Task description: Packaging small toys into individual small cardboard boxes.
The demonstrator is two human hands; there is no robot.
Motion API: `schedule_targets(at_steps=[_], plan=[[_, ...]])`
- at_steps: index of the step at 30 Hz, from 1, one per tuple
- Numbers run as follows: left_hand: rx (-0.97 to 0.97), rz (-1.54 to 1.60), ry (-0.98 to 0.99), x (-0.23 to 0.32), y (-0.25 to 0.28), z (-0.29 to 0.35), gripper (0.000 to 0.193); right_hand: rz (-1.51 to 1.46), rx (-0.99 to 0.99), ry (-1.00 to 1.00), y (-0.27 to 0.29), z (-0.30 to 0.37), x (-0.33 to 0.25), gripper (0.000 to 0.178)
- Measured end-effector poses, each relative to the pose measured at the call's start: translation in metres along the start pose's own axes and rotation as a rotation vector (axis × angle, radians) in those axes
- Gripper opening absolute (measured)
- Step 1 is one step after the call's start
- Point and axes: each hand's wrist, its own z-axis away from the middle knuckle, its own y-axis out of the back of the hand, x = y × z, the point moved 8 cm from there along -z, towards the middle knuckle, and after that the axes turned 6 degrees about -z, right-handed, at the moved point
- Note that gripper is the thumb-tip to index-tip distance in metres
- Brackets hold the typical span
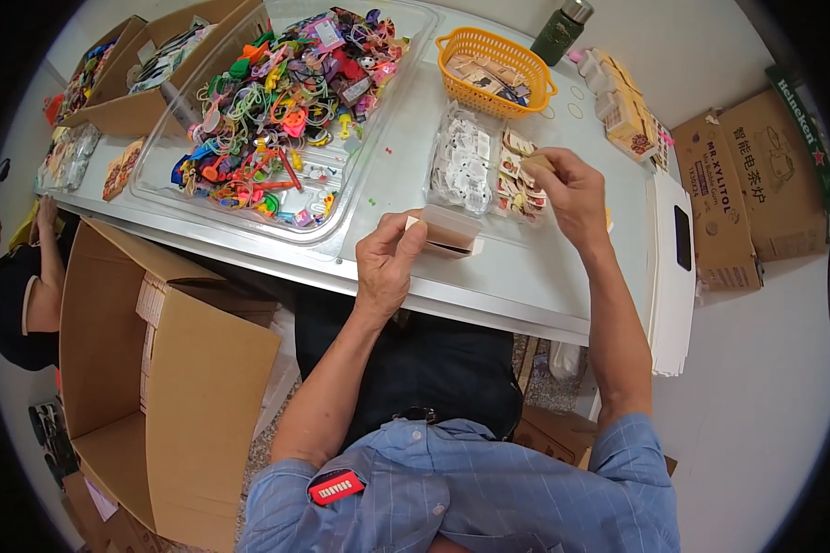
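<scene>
My left hand (389,258) pinches the edge of a small white paper box (452,232) at the table's front edge, its opening tilted upward. In the fingers of my right hand (574,195) is a small brown card-like piece (539,162), partly hidden by the fingertips. That hand is over a clear tray of printed pieces (520,192) with red and cream colours. Left of it, a clear plastic box (436,189) is full of small white packets (463,152).
A large clear tray (346,217) heaped with colourful small toys covers the table's left half. Behind my hands are a yellow basket (452,81) and a green bottle (563,32). A big open carton (212,415) stands at my left; another person (28,304) sits beyond. A phone (682,237) lies at right.
</scene>
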Motion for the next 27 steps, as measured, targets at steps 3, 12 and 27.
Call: schedule_targets(at_steps=[3, 12, 27], plan=[[0.017, 0.015, 0.009, 0.001, 0.002, 0.001, 0.029, -0.231, -0.092, 0.008, -0.019, 0.03, -0.04, 0.013], [0.02, 0.044, 0.033, -0.006, 0.0, 0.0, 0.028, 0.246, -0.102, 0.63, -0.07, 0.073, -0.075, 0.025], [0.031, -0.055, -0.015, -0.003, 0.001, 0.0, 0.029, 0.828, -0.356, 0.498, -0.099, -0.043, -0.029, 0.032]])
